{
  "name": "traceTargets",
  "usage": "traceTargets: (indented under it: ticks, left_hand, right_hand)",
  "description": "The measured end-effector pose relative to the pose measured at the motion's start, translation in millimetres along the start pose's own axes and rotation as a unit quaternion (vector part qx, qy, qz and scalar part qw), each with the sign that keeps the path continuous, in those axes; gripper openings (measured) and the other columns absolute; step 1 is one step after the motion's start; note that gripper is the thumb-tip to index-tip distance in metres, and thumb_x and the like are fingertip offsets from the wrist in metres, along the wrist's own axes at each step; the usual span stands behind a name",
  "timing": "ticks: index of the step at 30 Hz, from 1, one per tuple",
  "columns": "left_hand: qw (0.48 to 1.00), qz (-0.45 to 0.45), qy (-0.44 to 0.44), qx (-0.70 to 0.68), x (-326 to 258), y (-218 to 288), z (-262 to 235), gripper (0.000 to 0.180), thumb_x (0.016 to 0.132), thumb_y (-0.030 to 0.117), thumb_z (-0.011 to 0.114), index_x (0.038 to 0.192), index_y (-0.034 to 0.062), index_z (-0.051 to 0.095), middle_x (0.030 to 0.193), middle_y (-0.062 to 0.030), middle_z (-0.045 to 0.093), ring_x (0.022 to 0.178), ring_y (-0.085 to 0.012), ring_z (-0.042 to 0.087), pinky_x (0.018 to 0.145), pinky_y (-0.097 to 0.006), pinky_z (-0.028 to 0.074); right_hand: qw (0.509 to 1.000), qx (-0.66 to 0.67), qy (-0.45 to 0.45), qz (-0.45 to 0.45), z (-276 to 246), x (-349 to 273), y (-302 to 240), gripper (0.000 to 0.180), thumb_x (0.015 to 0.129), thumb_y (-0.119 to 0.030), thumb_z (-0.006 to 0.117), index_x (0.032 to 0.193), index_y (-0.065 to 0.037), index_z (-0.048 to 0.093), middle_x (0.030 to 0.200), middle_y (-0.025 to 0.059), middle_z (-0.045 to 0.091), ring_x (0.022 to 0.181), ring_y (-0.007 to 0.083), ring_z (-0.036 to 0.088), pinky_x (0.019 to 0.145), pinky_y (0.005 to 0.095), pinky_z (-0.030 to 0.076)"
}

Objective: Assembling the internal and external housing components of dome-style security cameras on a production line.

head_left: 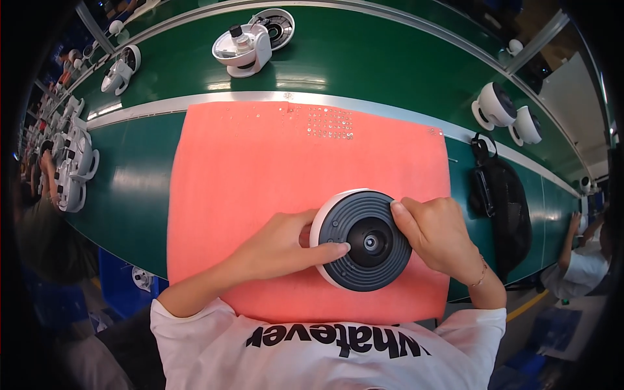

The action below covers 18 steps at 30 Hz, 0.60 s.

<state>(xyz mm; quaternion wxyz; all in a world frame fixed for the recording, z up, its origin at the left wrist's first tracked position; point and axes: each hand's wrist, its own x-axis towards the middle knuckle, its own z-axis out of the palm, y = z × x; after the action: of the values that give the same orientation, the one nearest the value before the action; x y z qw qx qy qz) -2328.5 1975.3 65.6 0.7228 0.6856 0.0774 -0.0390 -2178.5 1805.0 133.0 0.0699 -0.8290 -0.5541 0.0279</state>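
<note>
Between my two hands is a round camera head [383, 272] with a white shell, a dark grey ribbed front and a lens in its middle. It faces up over the pink mat [240, 175]. My left hand [286, 244] grips it from the left, the thumb lying across the front near the lens and the fingers partly hidden behind the shell. From the right, my right hand [435, 231] closes on the rim, thumb on the upper right edge; its other fingers are hidden underneath. Rows of small screws [330, 123] lie on the mat's far edge.
Beyond a metal rail, a green belt [364, 58] carries an opened white camera unit [244, 52] and finished-looking cameras [497, 104] at the right. A black bag [507, 208] lies right of the mat. Several white units [75, 162] crowd the left, beside a co-worker. Another person sits far right.
</note>
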Motion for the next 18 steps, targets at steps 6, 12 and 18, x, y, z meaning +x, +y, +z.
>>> traceTargets:
  ticks: [6,12,18]
  left_hand:
    - [0.999,-0.045,-0.016,0.007,-10.4,3.0,-6.5,0.057,0.079,0.038,0.063,0.119,-0.0010,0.051,0.107,-0.0157,0.061,0.101,-0.0234,0.058,0.088,-0.033,0.045]
    - [0.999,-0.029,-0.026,-0.007,-18.5,2.9,-5.6,0.061,0.078,0.038,0.065,0.123,-0.0001,0.047,0.111,-0.0157,0.059,0.104,-0.0234,0.057,0.090,-0.034,0.044]
    - [0.994,-0.040,-0.024,-0.095,-20.8,5.4,-4.8,0.066,0.075,0.031,0.070,0.126,-0.0027,0.043,0.109,-0.0169,0.059,0.105,-0.0229,0.057,0.090,-0.033,0.045]
  right_hand:
    - [0.999,0.006,-0.034,0.014,-3.0,0.3,-9.5,0.043,0.091,-0.031,0.045,0.057,-0.005,0.054,0.042,0.0129,0.045,0.040,0.0308,0.050,0.041,0.0409,0.037]
    - [1.000,-0.030,-0.011,-0.002,2.0,-6.0,-14.7,0.041,0.089,-0.031,0.049,0.058,-0.005,0.054,0.042,0.0119,0.045,0.039,0.0311,0.048,0.041,0.0404,0.036]
    - [0.977,0.205,-0.030,0.042,6.8,-5.6,-14.7,0.031,0.086,-0.031,0.054,0.085,0.000,0.057,0.070,0.0175,0.058,0.066,0.0288,0.059,0.059,0.0354,0.045]
